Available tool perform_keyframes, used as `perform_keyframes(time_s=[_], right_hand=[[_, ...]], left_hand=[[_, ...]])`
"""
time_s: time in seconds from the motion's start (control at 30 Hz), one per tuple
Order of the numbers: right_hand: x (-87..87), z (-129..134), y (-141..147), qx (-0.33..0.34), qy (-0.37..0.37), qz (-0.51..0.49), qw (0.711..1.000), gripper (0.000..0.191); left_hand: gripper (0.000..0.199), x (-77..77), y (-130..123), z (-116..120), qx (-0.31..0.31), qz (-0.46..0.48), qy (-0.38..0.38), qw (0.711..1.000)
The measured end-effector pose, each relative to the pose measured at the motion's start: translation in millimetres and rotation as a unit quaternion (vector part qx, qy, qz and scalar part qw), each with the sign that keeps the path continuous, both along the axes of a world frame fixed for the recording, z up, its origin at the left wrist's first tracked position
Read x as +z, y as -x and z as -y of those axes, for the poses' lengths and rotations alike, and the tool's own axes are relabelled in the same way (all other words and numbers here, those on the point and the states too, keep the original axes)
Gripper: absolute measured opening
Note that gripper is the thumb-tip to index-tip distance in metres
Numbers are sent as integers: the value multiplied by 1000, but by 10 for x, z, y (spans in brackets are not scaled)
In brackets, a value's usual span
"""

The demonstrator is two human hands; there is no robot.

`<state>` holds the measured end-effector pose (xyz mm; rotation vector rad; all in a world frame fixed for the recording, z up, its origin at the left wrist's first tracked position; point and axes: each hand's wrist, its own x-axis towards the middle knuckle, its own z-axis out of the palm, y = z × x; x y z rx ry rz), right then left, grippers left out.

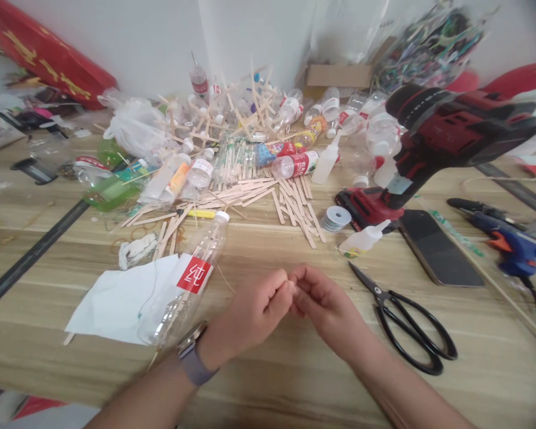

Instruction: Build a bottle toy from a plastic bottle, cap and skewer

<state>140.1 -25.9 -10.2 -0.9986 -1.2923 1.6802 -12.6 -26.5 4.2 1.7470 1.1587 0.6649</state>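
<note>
My left hand (261,307) is closed, its thumb and fingers pressed together. Against its fingertips my right hand (328,310) is closed in a pinch. A thin string (224,279) runs from beside the clear plastic bottle (172,307) to my left hand and disappears there. Whatever sits between the right fingertips is too small and covered to make out. The bottle, with a red and white label and white cap, lies left of my hands with sticks visible inside, partly over a white paper sheet (111,304). Black-handled scissors (395,313) lie to the right.
Flat wooden sticks (295,208) and several plastic bottles (297,164) crowd the back. A red cordless drill (455,131) stands at right, near a phone (440,247), a glue gun (513,238), a wire spool (336,218) and a small glue bottle (361,240).
</note>
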Motion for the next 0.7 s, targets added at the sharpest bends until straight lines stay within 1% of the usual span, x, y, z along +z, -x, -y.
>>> perform_keyframes(time_s=[0.07, 0.17, 0.27, 0.37, 0.47, 0.6, 0.7], right_hand=[[-4, -22, -12, -17, 2, 7, 1000, 33], [-7, -54, -32, -66, 11, 1, 998, 32], [-9, -76, -44, -107, 18, -17, 994, 30], [-13, -87, -50, -132, 19, -38, 990, 27], [-26, -96, -55, -151, 7, -53, 987, 23], [-48, -110, -68, -167, -6, -57, 984, 17], [-50, -119, -80, -181, 1, -48, 982, 19]], left_hand=[[36, -25, 6, -32, 40, 58, 33, 997], [38, -69, 21, -70, 94, 144, 95, 980], [33, -107, 28, -83, 123, 180, 132, 967], [33, -99, 28, -85, 156, 168, 110, 967], [37, -50, 37, -90, 183, 134, 99, 969], [35, -15, 66, -99, 177, 96, 97, 975], [31, -16, 85, -102, 162, 91, 105, 977]])
